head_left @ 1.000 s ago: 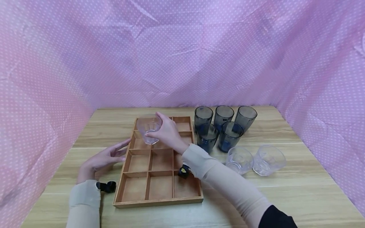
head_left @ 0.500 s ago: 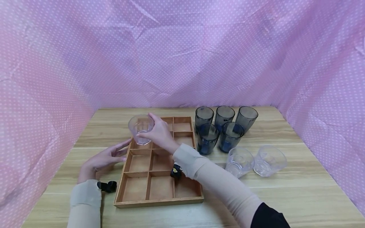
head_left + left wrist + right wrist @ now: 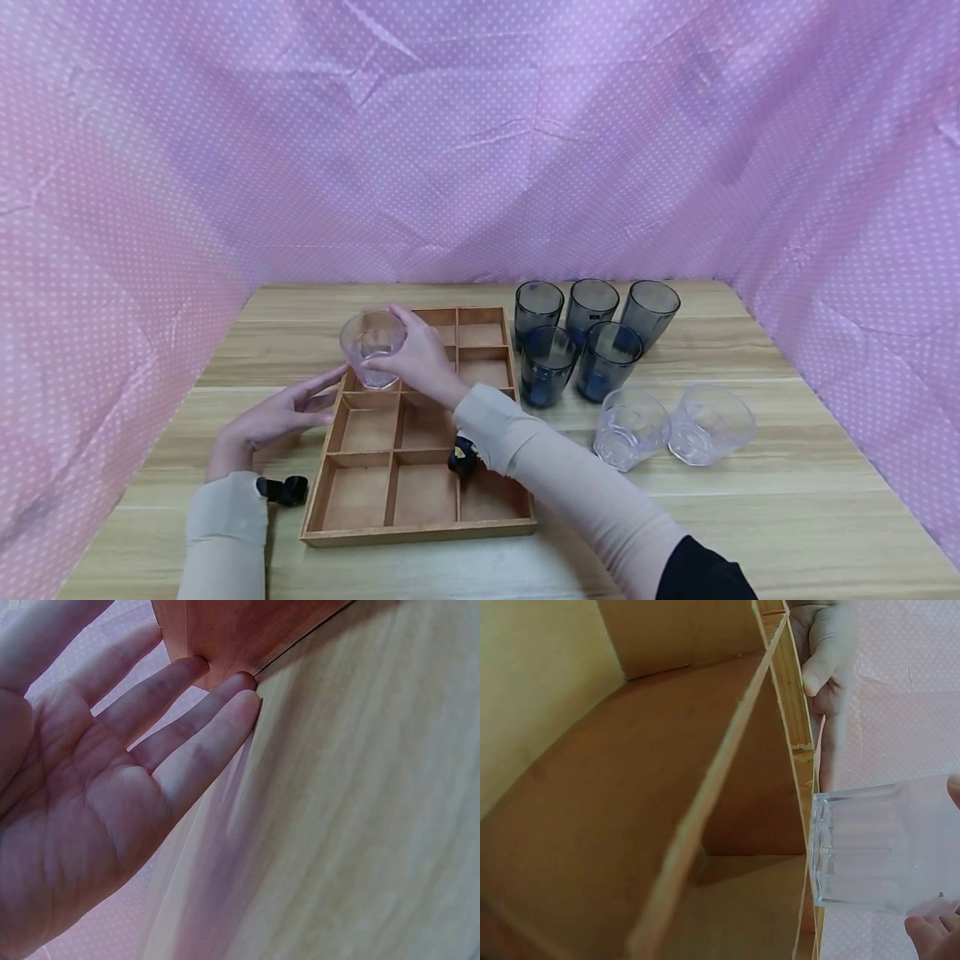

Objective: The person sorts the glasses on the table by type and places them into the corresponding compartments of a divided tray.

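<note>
My right hand grips a clear glass by its sides, thumb and fingers around it. Upright, the glass is over the left column of a wooden compartment tray, towards its back. In the right wrist view the base of the clear glass is level with the tops of the dividers; whether it touches them I cannot tell. My left hand lies along the tray's left side. Seen from the left wrist, the hand's fingers are nearly straight, their tips against the tray's outer wall.
Several dark tinted glasses stand grouped just right of the tray. Nearer the front are two more clear glasses, one beside the other. Pink dotted cloth hangs behind the wooden table.
My right hand has carried the clear glass leftward across the back of the tray, then lowered it slightly. My left hand has stayed in place against the tray.
</note>
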### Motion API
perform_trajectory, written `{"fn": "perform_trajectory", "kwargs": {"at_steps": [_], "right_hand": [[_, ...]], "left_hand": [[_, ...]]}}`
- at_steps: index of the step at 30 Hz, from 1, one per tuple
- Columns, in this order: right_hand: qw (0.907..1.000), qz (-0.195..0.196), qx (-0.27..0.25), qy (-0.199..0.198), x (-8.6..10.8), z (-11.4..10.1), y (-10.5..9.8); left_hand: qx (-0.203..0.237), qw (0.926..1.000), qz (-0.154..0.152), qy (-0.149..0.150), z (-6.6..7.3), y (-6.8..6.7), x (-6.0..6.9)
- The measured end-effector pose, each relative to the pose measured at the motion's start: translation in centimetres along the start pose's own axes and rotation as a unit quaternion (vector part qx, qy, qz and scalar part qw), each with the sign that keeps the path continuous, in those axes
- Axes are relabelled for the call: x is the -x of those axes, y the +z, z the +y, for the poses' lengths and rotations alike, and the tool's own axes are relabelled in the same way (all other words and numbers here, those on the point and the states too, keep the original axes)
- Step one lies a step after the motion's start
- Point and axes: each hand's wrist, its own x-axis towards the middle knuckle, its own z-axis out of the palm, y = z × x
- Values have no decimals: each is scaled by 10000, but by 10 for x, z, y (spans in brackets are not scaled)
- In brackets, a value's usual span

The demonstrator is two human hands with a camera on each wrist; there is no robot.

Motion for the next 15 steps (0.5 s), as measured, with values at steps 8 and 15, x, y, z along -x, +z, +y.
{"fn": "perform_trajectory", "kwargs": {"at_steps": [8, 15], "right_hand": [[9998, -112, 116, 152, -1, 4, 2], [9987, -270, 320, 303, -2, 4, 5]], "left_hand": [[70, 9999, -7, 133, 0, 1, 0], [-133, 9999, 32, 64, 2, 1, 1]]}}
